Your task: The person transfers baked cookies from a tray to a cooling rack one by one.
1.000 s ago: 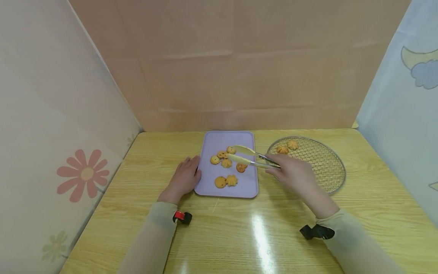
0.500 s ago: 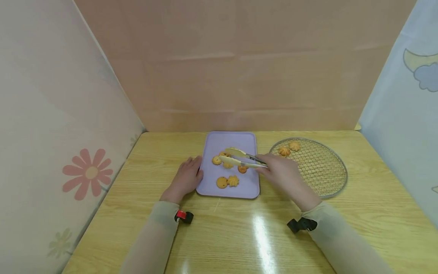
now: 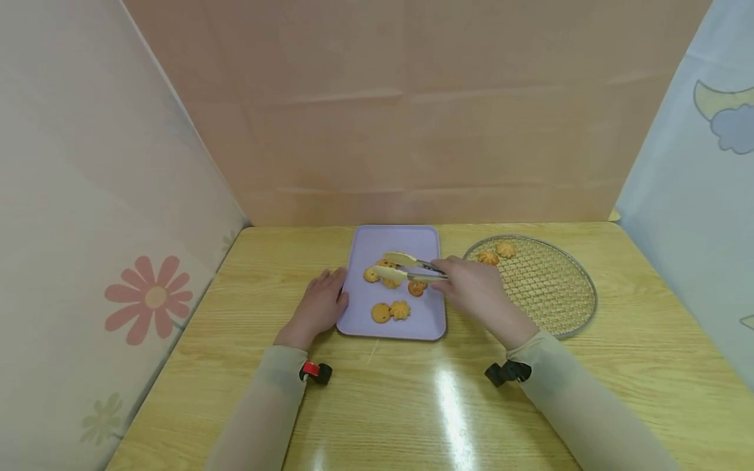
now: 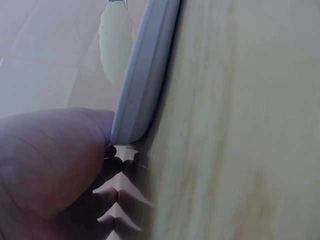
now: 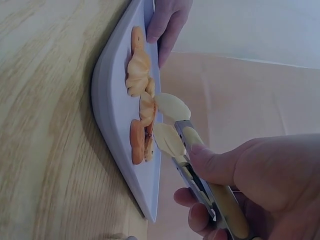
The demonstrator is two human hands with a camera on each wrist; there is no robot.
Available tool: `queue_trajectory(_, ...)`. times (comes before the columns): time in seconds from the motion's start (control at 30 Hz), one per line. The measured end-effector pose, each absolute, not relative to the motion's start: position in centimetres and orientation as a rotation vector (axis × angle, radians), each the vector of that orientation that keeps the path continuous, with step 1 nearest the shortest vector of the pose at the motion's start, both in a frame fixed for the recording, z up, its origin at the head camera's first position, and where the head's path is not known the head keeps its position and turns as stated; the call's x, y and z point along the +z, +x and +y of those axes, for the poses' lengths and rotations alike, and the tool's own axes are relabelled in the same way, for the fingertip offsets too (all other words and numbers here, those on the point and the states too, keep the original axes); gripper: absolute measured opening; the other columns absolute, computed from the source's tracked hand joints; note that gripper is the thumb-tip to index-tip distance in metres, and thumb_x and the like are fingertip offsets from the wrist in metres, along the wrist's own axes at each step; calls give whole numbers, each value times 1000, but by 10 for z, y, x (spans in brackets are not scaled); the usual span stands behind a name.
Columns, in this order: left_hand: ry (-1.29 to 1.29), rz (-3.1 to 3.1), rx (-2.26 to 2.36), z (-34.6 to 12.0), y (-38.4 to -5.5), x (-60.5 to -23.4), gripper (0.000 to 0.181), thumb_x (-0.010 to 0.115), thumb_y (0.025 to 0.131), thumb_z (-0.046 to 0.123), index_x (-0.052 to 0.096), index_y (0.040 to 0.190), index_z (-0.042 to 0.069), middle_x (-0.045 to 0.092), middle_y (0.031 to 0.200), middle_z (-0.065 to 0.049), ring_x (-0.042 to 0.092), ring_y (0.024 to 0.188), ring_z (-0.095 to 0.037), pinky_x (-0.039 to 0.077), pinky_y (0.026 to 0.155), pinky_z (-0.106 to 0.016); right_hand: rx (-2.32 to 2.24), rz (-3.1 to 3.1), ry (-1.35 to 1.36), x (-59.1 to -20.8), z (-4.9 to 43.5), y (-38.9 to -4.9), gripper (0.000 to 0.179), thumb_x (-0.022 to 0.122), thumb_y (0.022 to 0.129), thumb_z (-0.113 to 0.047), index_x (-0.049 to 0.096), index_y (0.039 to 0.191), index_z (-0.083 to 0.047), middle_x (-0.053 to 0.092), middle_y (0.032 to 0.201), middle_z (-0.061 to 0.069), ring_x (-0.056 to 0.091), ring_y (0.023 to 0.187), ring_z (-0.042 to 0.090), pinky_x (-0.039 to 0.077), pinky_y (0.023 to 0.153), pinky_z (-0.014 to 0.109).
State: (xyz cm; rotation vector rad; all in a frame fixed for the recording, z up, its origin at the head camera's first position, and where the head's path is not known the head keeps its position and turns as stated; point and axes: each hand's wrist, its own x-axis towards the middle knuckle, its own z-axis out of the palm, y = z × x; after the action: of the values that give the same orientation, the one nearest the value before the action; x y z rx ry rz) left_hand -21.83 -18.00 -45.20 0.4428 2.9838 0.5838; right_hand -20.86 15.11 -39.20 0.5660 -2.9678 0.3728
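Observation:
My right hand [image 3: 474, 291] grips a pair of metal tongs with cream scalloped tips [image 5: 169, 141]. The tips are spread, with nothing pinched between them, close over the cookies at the middle of a lilac tray [image 3: 362, 242]. Among these are a round cookie [image 3: 371, 275] and a pretzel-shaped one [image 3: 417, 288]; the tongs partly hide others. Nearer me on the tray lie a flat round cookie [image 3: 381, 313] and a flower-shaped cookie [image 3: 400, 310] side by side. My left hand [image 3: 318, 304] rests at the tray's left edge, thumb at the rim, fingertips down on the table.
Right of the tray is a round wire rack [image 3: 548, 284], bearing two flower-shaped cookies [image 3: 505, 249] at its far left. All stand on a wooden table [image 3: 377, 399]. A tan panel [image 3: 412, 131] rises behind, with patterned side panels left and right.
My right hand has carried the tongs leftward, from the tray's right part to over the middle cookies. The tongs' tips are closer together than a second ago. My left hand stays in place.

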Motion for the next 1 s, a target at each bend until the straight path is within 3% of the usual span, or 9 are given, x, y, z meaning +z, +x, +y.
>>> queue_trajectory(0.2, 431, 2980, 580, -181, -219, -453, 61, 52, 115, 21, 37, 170, -3, 39, 174, -21, 27, 163, -48, 18, 134, -62, 309, -2950, 568, -390, 147, -207, 47, 83, 102, -32, 74, 142, -11, 80, 119, 8, 75, 86, 25, 55, 59, 38)
queue_trajectory(0.53, 444, 2985, 577, -180, -221, -454, 61, 51, 115, 21, 38, 169, -4, 40, 174, -22, 27, 163, -48, 18, 134, -62, 278, -2892, 561, -390, 147, -208, 38, 84, 101, -29, 78, 134, -13, 76, 96, 2, 63, 66, 17, 50, 51, 36)
queue_trajectory(1.0, 444, 2993, 558, -181, -222, -456, 61, 51, 115, 21, 38, 168, -5, 40, 174, -22, 28, 163, -48, 20, 134, -62, 265, -2897, 536, -382, 157, -207, 41, 82, 102, -31, 77, 140, -14, 80, 113, 7, 74, 80, 26, 54, 57, 42)
